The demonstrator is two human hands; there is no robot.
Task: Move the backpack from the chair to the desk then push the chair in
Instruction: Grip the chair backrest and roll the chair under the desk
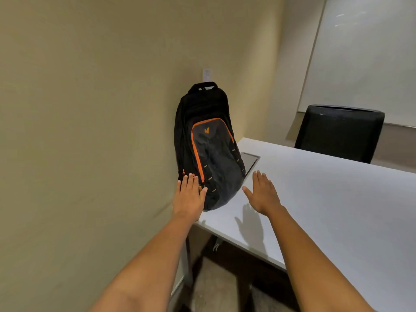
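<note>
A black backpack (209, 149) with orange zip trim stands upright on the left end of the white desk (326, 199), leaning against the beige wall. My left hand (189, 197) is flat and open at the bag's lower left corner, fingertips touching or nearly touching it. My right hand (262, 193) hovers open just right of the bag's base, above the desk, holding nothing. The chair the bag came from is out of view.
A black chair back (340, 131) stands at the desk's far side. A grey cable hatch (249, 162) is set into the desk behind the bag. A whiteboard (364, 57) hangs on the right wall. The beige wall (90, 109) runs close along the left.
</note>
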